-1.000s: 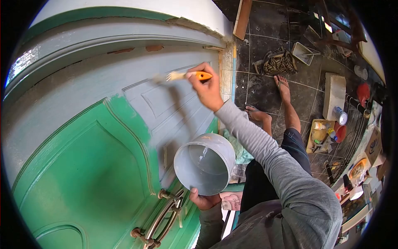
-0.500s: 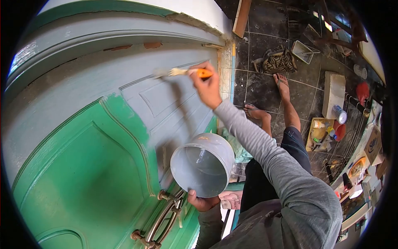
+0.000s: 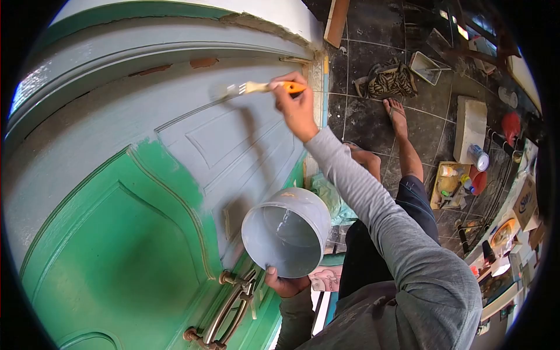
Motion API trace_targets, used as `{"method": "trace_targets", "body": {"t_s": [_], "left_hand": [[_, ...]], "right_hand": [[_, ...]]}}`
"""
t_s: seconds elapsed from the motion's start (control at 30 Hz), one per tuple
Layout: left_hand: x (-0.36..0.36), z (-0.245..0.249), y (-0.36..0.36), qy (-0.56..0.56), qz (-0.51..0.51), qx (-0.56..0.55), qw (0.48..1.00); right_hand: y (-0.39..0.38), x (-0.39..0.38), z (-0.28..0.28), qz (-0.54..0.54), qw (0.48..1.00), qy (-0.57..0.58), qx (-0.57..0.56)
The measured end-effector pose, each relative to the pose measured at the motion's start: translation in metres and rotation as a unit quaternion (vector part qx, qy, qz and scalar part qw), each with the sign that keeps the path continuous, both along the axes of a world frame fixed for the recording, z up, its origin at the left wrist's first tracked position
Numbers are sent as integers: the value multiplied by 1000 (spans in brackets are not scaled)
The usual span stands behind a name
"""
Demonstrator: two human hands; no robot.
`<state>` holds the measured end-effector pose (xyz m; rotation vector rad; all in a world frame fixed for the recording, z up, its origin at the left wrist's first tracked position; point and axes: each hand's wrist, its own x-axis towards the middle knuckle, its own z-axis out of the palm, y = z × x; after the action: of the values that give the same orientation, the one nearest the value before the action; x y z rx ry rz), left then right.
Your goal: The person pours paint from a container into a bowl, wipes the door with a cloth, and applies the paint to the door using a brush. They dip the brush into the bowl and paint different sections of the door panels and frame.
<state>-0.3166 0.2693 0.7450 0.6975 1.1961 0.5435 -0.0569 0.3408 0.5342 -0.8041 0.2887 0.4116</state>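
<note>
Paintbrush (image 3: 256, 88) against grey door (image 3: 116, 116), paint bucket (image 3: 286, 231) below

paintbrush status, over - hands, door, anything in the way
Right hand shut on paintbrush, bristles on grey part of door. Left hand holds paint bucket from below. Nothing between paintbrush and door.

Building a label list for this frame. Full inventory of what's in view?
door: 1, green, partly painted grey, left
door handle: 1, brass, low on door
paintbrush: 1, orange handle, bristles on door
bucket: 1, grey, beside door
floor: dark tiles, right
striped cloth: 1, black and tan, on floor
block: 1, white, on floor
tin can: 1, silver, by block
feet: 2, sandalled, on floor
right hand: grips paintbrush
left hand: holds bucket from below
</note>
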Motion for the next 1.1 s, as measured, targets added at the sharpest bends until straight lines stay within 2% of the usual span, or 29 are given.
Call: {"method": "trace_targets", "body": {"t_s": [0.07, 0.1, 0.17, 0.2, 0.33, 0.43, 0.53, 0.6, 0.67, 0.77, 0.83, 0.93, 0.97, 1.03, 1.1], "left_hand": [[8, 6, -1, 1, 2, 3, 1000], [11, 8, -2, 1, 0, 9, 1000], [16, 10, -2, 1, -6, 25, 1000], [14, 11, -1, 2, -5, 21, 1000], [2, 21, -4, 19, -7, 8, 1000], [-1, 31, -7, 40, -6, 9, 999], [-12, 42, -10, 51, -3, 16, 999], [-17, 48, -10, 44, -7, 17, 999], [-21, 58, -14, 38, -17, 9, 999], [-25, 68, -18, 32, -20, -2, 999], [-34, 68, -17, 22, -25, 2, 999], [-41, 71, -19, 34, -16, 15, 999], [-42, 73, -19, 42, -10, 21, 999], [-47, 76, -17, 31, -15, 26, 999], [-46, 81, -18, 15, -15, 31, 999]], "right_hand": [[11, -7, -88, -38, 988, 6, -148], [12, 2, -88, -59, 974, 7, -221], [19, 3, -83, -79, 953, -59, -286], [19, 1, -59, -84, 940, -88, -318], [14, 11, 96, -30, 948, -236, -212], [10, 17, 159, -77, 946, -311, -58], [11, 14, 140, -13, 983, -176, 55], [11, 15, 84, 0, 997, -68, -24], [19, 6, 43, -74, 988, -27, -131], [12, 8, 128, -49, 964, -132, -226], [8, 11, 205, -23, 954, -225, -197], [1, 12, 261, -52, 963, -264, 6], [3, 10, 255, -47, 969, -243, 1], [13, 6, 209, -38, 979, -201, -7], [15, 3, 144, -10, 998, -54, -34]]}}
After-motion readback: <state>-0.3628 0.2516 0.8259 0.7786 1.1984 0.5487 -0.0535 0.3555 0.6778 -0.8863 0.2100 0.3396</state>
